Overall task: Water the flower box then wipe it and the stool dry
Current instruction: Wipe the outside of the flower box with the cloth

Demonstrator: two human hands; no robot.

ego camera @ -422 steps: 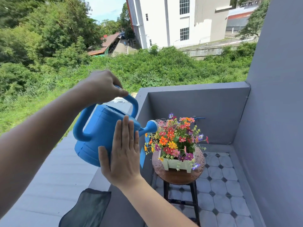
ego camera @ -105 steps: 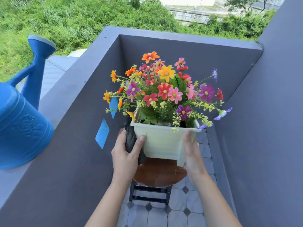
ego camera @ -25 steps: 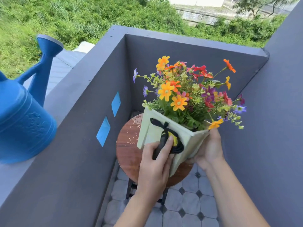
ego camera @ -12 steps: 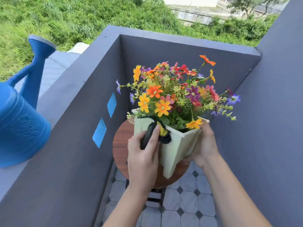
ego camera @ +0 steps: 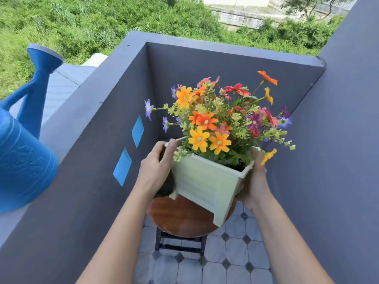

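**Watering looks done; the wiping of box and stool is partway at best**

The blue watering can (ego camera: 22, 160) stands set aside on top of the balcony wall (ego camera: 86, 111), well apart from the work, so by my reading the watering step is over. The stool (ego camera: 180, 218) sits below with its round wooden seat bare at the near edge; glare on the wood could be leftover wet or only sunlight, and I cannot tell which, so I judge the stool not yet shown to be dry.

The flower box (ego camera: 207, 181) is lifted and tilted, one near corner foot hanging over the seat's near right edge. Whether any part of it touches the seat is hidden behind the box itself. That pose suits wiping its sides, which I take as the step in hand.

The left hand (ego camera: 155, 169) lies against the box's left end, fingers (ego camera: 171, 147) pressed together and reaching up to the rim. Something dark shows under that palm, perhaps a cloth (ego camera: 167, 186), though too little is visible to be sure. The right hand (ego camera: 254, 181) cups the right end; its fingers are mostly hidden behind the box and blooms, so their grip cannot be read.

No water drops can be made out on the box at this size.
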